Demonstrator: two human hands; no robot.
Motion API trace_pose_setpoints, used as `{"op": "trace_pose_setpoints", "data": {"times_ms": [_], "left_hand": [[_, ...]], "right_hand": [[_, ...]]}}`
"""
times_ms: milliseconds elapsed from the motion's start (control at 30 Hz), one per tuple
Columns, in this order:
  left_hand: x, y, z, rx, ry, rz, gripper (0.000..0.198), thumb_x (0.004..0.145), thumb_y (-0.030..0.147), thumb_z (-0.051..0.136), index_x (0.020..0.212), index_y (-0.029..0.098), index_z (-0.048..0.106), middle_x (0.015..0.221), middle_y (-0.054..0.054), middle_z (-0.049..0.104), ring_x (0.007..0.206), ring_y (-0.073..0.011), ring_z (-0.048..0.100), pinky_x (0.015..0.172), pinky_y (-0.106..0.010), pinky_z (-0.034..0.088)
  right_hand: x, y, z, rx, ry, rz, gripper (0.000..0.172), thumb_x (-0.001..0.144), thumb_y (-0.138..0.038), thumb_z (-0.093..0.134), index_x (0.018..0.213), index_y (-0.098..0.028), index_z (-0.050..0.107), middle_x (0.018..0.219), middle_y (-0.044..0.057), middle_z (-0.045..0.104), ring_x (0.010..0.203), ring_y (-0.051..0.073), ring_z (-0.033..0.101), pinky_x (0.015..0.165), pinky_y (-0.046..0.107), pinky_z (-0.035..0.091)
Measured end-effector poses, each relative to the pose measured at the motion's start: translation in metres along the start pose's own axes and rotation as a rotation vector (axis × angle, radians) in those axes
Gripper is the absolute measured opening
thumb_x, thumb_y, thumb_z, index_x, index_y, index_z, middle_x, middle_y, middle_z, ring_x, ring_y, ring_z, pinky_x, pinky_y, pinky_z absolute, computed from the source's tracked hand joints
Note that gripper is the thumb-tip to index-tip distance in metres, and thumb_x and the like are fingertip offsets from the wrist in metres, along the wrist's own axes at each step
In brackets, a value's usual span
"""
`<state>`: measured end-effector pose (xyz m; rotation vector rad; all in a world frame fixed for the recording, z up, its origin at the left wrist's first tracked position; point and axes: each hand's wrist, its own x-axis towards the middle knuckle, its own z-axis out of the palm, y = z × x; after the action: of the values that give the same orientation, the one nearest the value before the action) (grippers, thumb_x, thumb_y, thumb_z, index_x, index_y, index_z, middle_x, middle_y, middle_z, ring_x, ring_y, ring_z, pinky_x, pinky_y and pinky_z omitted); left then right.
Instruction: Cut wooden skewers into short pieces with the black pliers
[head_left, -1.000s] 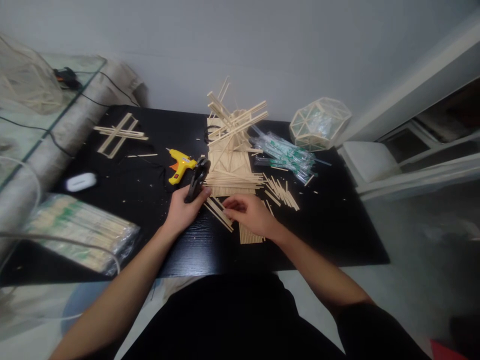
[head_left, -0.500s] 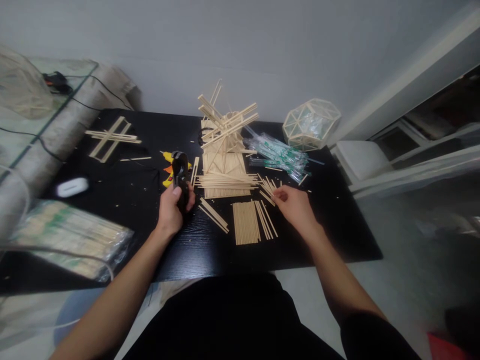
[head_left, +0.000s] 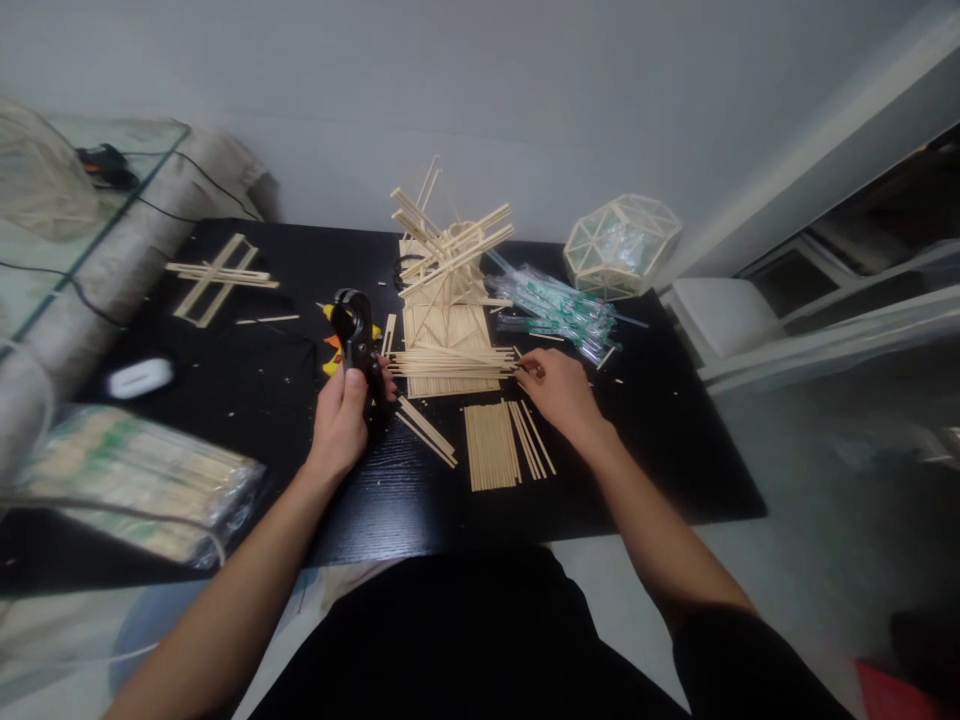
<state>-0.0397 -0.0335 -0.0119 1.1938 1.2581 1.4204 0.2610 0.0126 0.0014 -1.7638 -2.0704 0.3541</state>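
My left hand (head_left: 341, 420) is closed around a black hand cutter (head_left: 355, 335) with a curved jaw at its top. Its handle sits in my palm, and the jaw points away from me. Over the right end of a loose pile of long wooden sticks (head_left: 454, 362), my right hand (head_left: 559, 393) is pinched on a stick end, mostly covered by the fingers. That pile lies across a flat mat of sticks (head_left: 442, 325). Nearer to me are a row of short sticks (head_left: 491, 447) side by side and a few separate sticks (head_left: 427, 432). A yellow glue gun (head_left: 330, 361) lies partly behind the cutter.
Behind the pile stands a stick structure (head_left: 454, 245). Plastic wrappers (head_left: 562, 310) and a faceted stick frame (head_left: 622, 245) are at back right. Crossed sticks (head_left: 221, 278), a white case (head_left: 140, 378) and a bagged stick bundle (head_left: 139, 480) lie left on the black table (head_left: 367, 520).
My right hand has moved left, from the short sticks at the right to the end of the long pile. My left hand has raised the cutter slightly, its curved jaw now showing more.
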Motion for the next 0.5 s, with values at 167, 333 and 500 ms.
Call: {"op": "trace_pose_setpoints", "data": {"times_ms": [167, 333, 500], "left_hand": [[0.0, -0.002, -0.001, -0.048, 0.014, -0.061, 0.065, 0.09, 0.078, 0.05, 0.103, 0.017, 0.067, 0.094, -0.01, 0.072, 0.083, -0.0221, 0.071, 0.067, -0.031, 0.058], [0.001, -0.002, -0.001, -0.114, 0.028, -0.091, 0.07, 0.085, 0.083, 0.051, 0.099, 0.017, 0.068, 0.089, -0.009, 0.072, 0.079, -0.0225, 0.073, 0.06, -0.029, 0.057], [0.003, 0.002, 0.002, -0.154, 0.077, -0.074, 0.072, 0.079, 0.086, 0.056, 0.094, 0.017, 0.069, 0.081, -0.008, 0.073, 0.079, -0.0245, 0.074, 0.061, -0.031, 0.059]], "right_hand": [[0.011, -0.006, 0.004, -0.06, -0.037, -0.014, 0.004, 0.092, -0.017, 0.069, 0.089, -0.018, 0.072, 0.095, 0.01, 0.071, 0.088, 0.025, 0.067, 0.082, 0.037, 0.051], [0.011, -0.005, -0.001, -0.04, -0.024, -0.043, 0.01, 0.093, -0.015, 0.063, 0.086, -0.019, 0.068, 0.093, 0.01, 0.072, 0.09, 0.027, 0.067, 0.083, 0.038, 0.05], [0.007, 0.002, -0.017, 0.177, 0.057, -0.058, 0.009, 0.094, -0.02, 0.059, 0.088, -0.02, 0.066, 0.089, 0.007, 0.074, 0.084, 0.024, 0.069, 0.083, 0.038, 0.052]]}}
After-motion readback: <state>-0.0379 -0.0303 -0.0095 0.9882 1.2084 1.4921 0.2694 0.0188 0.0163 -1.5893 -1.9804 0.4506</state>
